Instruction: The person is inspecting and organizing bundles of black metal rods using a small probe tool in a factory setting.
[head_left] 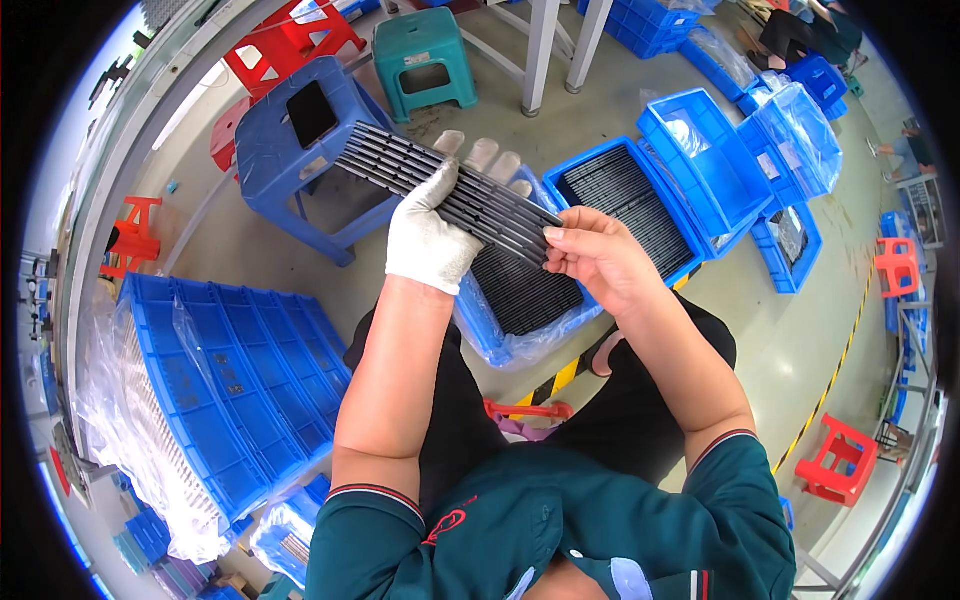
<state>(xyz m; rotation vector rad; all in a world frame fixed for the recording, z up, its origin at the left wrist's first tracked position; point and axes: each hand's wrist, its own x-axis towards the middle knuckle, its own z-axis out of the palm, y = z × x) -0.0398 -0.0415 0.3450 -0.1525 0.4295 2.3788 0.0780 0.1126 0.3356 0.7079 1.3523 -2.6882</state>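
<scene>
My left hand (437,222), in a white glove, grips a stack of long black slatted strips (400,165) around its middle, held slanting over my lap. My bare right hand (592,255) pinches the stack's right end with fingertips. Below the hands, a blue crate lined with clear plastic (500,345) holds more black strips laid flat. A second blue crate (672,215) to the right also holds black strips. I sit with my knees apart, in black trousers and a dark green shirt.
A blue stool (270,140) with a dark phone on it stands at upper left, with red and teal stools behind. Stacked blue crates (230,380) in plastic wrap stand at left. Empty blue bins (740,150) lie at upper right, a red stool (835,460) at lower right.
</scene>
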